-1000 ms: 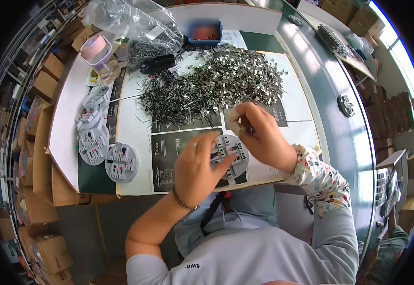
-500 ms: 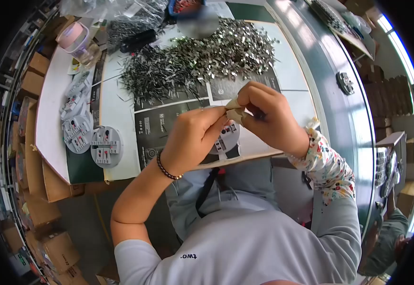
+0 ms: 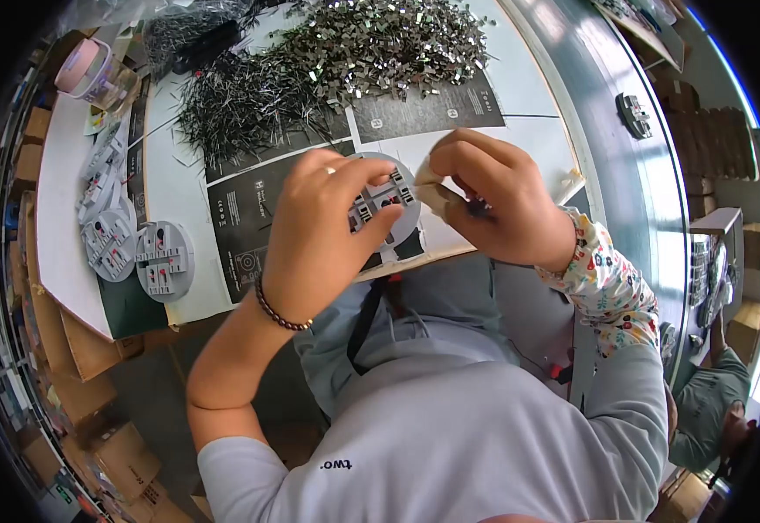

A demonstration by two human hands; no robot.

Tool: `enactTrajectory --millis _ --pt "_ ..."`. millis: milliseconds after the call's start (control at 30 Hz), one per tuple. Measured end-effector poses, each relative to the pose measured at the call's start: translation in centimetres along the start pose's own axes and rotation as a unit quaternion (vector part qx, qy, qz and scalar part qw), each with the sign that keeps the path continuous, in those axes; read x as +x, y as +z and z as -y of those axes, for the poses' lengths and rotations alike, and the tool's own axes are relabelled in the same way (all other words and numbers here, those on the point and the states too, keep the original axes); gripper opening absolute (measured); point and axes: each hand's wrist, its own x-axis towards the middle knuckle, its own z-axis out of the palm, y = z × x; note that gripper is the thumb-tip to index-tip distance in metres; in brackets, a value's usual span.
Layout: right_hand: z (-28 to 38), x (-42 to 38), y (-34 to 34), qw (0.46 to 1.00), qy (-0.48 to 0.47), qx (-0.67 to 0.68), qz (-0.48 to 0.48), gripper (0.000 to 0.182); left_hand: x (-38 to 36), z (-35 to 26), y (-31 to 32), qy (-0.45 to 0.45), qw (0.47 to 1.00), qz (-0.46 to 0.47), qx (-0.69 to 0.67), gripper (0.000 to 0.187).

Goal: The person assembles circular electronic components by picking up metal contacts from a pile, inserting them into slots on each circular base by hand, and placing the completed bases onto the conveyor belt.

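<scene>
My left hand (image 3: 323,205) hovers over the left part of a round grey plastic base (image 3: 404,213), thumb and index finger spread apart with nothing visible between them. Black and red parts show in the base's slots. To the right of the base is my right hand (image 3: 498,196), its thumb and index finger curled together in a pinch. Beige finger covers (image 3: 432,193) are on those fingertips. What the pinch holds, if anything, is hidden; something dark shows inside the curled fingers.
Beyond my hands lie a heap of small shiny metal pieces (image 3: 389,44) and a pile of thin dark pins (image 3: 249,105). More round grey bases (image 3: 165,261) lie at left, near a pink-lidded bottle (image 3: 97,78). Another person (image 3: 711,401) is at far right.
My hands have come apart; the left has moved left and its fingers have spread. More of the round base shows between them. The view has shifted, so the table items appear further left and higher.
</scene>
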Motion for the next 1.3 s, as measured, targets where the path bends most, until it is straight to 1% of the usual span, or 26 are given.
enactTrajectory --millis 33,100,133,167,267,367,433,500,533,567,633,667,767,833,933,1067,1233,1300 --pt "-0.1 -0.4 0.2 1.000 0.001 0.002 0.000 0.026 -0.9 0.4 0.7 -0.007 0.999 -0.030 0.035 0.016" --pt "-0.4 -1.7 0.9 0.998 -0.023 -0.051 0.041 0.026 -2.1 1.3 1.9 -0.023 0.991 -0.089 0.100 0.020" --pt "-0.5 -2.4 1.4 0.994 -0.032 -0.077 0.064 0.026 -2.4 1.6 2.3 -0.026 0.991 -0.086 0.096 0.020" --pt "-0.6 -3.0 1.9 0.994 -0.028 -0.076 0.067 0.026 -2.5 1.9 2.6 -0.023 0.994 -0.080 0.078 0.021" --pt "-0.8 -4.3 3.0 0.983 -0.072 -0.130 0.106 0.026 -2.3 2.6 3.2 -0.020 0.997 -0.067 0.037 0.023" --pt "-0.8 -4.8 3.2 0.983 -0.070 -0.130 0.107 0.027 -1.3 2.5 2.7 0.045 0.992 -0.032 0.112 0.020" --pt "-1.0 -5.1 3.1 0.983 -0.068 -0.130 0.109 0.028 -0.9 1.7 2.9 0.035 0.992 -0.022 0.119 0.018" --pt "-1.5 -5.1 2.3 0.993 -0.062 -0.082 0.065 0.030 -0.7 1.0 3.2 0.015 0.990 -0.006 0.141 0.016" --pt "-1.7 -4.8 2.0 0.996 -0.060 -0.056 0.045 0.031 -0.7 0.9 3.3 0.010 0.990 -0.008 0.141 0.016" --pt "-1.7 -4.4 1.8 0.996 -0.061 -0.053 0.048 0.031 -0.9 0.8 3.4 0.017 0.989 -0.025 0.144 0.016" --pt "-1.3 -3.6 1.4 0.986 -0.096 -0.103 0.083 0.030 -1.1 0.7 3.8 0.036 0.987 -0.053 0.146 0.017" --pt "-1.2 -3.5 1.3 0.980 -0.114 -0.129 0.101 0.030 -1.3 1.0 4.0 0.034 0.988 -0.050 0.142 0.017" --pt "-1.5 -3.7 1.6 0.987 -0.087 -0.097 0.090 0.030 -1.7 2.9 4.3 0.087 0.987 -0.073 0.114 0.019" --pt "-1.5 -3.8 1.8 0.990 -0.073 -0.081 0.087 0.030 -1.7 2.9 4.1 0.088 0.988 -0.065 0.109 0.019" --pt "-1.2 -3.7 1.7 0.998 0.035 -0.043 0.024 0.030 -1.4 2.7 3.9 0.096 0.990 -0.045 0.097 0.019" --pt "-1.4 -3.7 3.0 0.998 0.030 -0.062 0.003 0.030 -1.2 2.8 3.8 0.101 0.990 -0.038 0.086 0.018" --pt "-1.2 -3.0 3.1 0.998 0.030 -0.051 0.032 0.029 -1.1 2.8 3.7 0.100 0.992 -0.034 0.076 0.018" --pt "-1.0 -3.0 3.1 0.996 0.060 -0.049 0.039 0.030 -1.2 2.9 3.7 0.100 0.992 -0.034 0.069 0.017"
